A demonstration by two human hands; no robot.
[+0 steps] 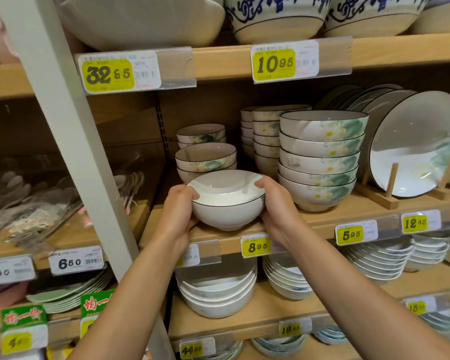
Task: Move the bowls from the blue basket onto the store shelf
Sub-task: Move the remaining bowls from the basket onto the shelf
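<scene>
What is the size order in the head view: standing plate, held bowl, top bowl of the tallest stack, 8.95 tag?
1. standing plate
2. held bowl and top bowl of the tallest stack: they look alike, and the held one is nearer the camera, so unranked
3. 8.95 tag

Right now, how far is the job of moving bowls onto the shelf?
Done: stacked bowls already stand on the shelf. In hand: left hand and right hand grip one bowl at the shelf's front edge. Left: unknown, the blue basket is out of view.
</scene>
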